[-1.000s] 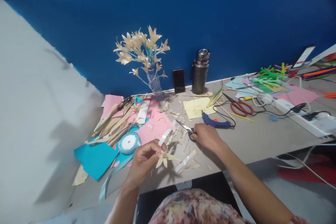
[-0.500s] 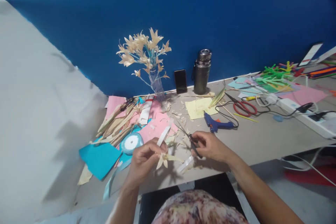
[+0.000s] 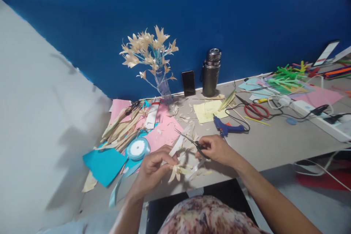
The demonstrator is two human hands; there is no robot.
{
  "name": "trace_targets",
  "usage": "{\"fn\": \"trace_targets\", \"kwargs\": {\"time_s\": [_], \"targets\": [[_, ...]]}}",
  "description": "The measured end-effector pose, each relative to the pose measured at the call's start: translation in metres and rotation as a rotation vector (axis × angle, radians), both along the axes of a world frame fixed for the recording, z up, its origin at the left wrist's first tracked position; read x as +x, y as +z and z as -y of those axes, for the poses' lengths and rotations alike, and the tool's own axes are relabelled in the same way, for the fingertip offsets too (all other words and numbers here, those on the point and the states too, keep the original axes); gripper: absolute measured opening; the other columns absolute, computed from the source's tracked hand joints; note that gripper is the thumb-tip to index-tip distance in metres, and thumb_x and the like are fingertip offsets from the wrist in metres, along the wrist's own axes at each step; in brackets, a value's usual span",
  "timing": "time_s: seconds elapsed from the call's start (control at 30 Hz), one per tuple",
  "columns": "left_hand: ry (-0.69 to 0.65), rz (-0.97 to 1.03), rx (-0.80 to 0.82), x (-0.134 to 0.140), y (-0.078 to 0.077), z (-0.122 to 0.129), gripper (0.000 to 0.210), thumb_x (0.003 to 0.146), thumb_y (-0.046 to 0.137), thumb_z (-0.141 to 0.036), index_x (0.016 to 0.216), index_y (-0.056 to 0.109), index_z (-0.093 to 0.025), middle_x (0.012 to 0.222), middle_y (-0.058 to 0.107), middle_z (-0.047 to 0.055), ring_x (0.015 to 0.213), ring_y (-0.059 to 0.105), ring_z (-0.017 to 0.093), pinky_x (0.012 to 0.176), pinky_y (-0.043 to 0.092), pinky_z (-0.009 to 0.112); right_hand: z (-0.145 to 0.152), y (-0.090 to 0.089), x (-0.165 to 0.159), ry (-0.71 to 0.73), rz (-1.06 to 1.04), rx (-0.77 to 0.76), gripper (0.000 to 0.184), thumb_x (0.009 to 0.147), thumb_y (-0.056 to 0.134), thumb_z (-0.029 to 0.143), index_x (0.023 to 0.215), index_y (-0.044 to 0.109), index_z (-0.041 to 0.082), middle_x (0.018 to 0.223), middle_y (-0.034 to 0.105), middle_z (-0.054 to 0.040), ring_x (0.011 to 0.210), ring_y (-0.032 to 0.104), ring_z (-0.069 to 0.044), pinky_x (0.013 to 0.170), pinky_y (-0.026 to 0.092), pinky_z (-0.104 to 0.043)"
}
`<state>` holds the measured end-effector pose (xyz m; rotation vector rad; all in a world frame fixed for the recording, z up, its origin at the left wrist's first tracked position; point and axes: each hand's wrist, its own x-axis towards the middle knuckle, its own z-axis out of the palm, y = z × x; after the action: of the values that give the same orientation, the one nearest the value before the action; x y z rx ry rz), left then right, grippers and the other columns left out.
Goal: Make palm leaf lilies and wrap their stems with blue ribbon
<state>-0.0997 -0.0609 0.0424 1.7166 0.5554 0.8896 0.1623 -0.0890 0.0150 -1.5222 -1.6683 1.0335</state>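
Pale flower (image 3: 175,172) is sitting at the fingertips of the left hand (image 3: 157,164), above the near part of the surface (image 3: 263,142). Fingers and thumb of that hand are pinching together on it, with a white ribbon (image 3: 177,145) rising from the same grip. Right hand (image 3: 216,150) is closing round the handles of the small scissors (image 3: 199,146); their blades are pointing left, crossing the ribbon in view. Contact: cannot tell.

Loose scraps (image 3: 185,120) are littering the space beneath and beyond both hands. Leftward, a blue ribbon roll (image 3: 137,148) is lying just beside the left hand, with a blue sheet (image 3: 104,164), dry strips (image 3: 123,131) and a pink sheet (image 3: 163,133) crowding that side. Beyond the right hand, a blue glue gun (image 3: 229,128) is lying near a yellow sheet (image 3: 203,113), its cord looping toward red-handled scissors (image 3: 256,111). Farther right, a white power strip (image 3: 309,117) is occupying the edge. At the back, a flower-filled vase (image 3: 163,87), a phone (image 3: 188,83) and a flask (image 3: 211,75) are standing by the wall.
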Motion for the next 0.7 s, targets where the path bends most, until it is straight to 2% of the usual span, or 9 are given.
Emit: {"fn": "trace_targets", "kwargs": {"time_s": [0.17,0.27,0.37,0.47,0.53,0.63,0.7], "targets": [[-0.001,-0.016,-0.011,-0.002,-0.002,-0.001,0.009,0.09,0.065,-0.019,0.084,0.071,-0.019,0.081,0.07,0.007,0.081,0.061,0.019,0.082,0.048,0.035,-0.002,-0.008,-0.002,-0.011,0.086,0.051,0.027,0.078,0.073,0.034,0.061,0.059,0.018,0.055,0.05,0.0059,0.054,0.039,-0.011,0.053,0.024,-0.024],[-0.003,-0.098,-0.013,0.001,0.001,-0.005,0.013,0.09,0.066,-0.025,0.08,0.071,-0.018,0.081,0.071,0.007,0.079,0.063,0.019,0.078,0.047,0.033,-0.004,-0.008,-0.001,-0.057,0.208,0.124,0.025,0.08,0.069,0.027,0.061,0.055,0.019,0.06,0.055,0.0036,0.058,0.045,-0.012,0.056,0.026,-0.024],[-0.007,-0.299,-0.024,0.004,0.006,-0.014,0.021,0.089,0.065,-0.032,0.075,0.071,-0.017,0.084,0.073,0.009,0.086,0.065,0.022,0.081,0.048,0.034,-0.004,-0.004,0.004,-0.104,0.362,0.145,0.019,0.081,0.064,0.019,0.065,0.056,0.018,0.067,0.061,0.0001,0.063,0.05,-0.014,0.059,0.026,-0.025],[0.007,-0.544,-0.075,0.003,0.008,-0.024,0.02,0.086,0.065,-0.034,0.077,0.074,-0.018,0.083,0.074,0.009,0.089,0.067,0.025,0.087,0.048,0.038,-0.003,0.0,0.011,-0.088,0.479,0.104,0.016,0.083,0.063,0.02,0.068,0.058,0.018,0.071,0.065,-0.0022,0.067,0.053,-0.015,0.06,0.025,-0.025],[0.053,-0.574,-0.076,0.001,0.007,-0.031,0.018,0.084,0.067,-0.035,0.079,0.076,-0.02,0.1,0.075,0.012,0.105,0.066,0.029,0.098,0.045,0.042,-0.001,0.001,0.014,-0.069,0.526,0.08,0.016,0.084,0.064,0.023,0.069,0.06,0.018,0.073,0.066,-0.003,0.068,0.055,-0.016,0.06,0.025,-0.026],[0.14,-0.426,-0.018,-0.001,0.009,-0.038,0.019,0.082,0.071,-0.039,0.079,0.076,-0.021,0.138,0.062,0.014,0.137,0.046,0.034,0.113,0.033,0.046,0.002,0.003,0.015,-0.047,0.551,0.07,0.016,0.085,0.065,0.026,0.071,0.062,0.018,0.076,0.069,-0.0037,0.071,0.058,-0.016,0.06,0.024,-0.026],[0.165,-0.333,0.006,0.004,0.013,-0.041,0.019,0.082,0.071,-0.04,0.079,0.075,-0.021,0.144,0.057,0.014,0.141,0.042,0.034,0.113,0.032,0.046,0.004,0.005,0.013,-0.016,0.564,0.057,0.018,0.085,0.066,0.028,0.07,0.063,0.018,0.077,0.07,-0.0037,0.07,0.059,-0.016,0.059,0.023,-0.027]]}}
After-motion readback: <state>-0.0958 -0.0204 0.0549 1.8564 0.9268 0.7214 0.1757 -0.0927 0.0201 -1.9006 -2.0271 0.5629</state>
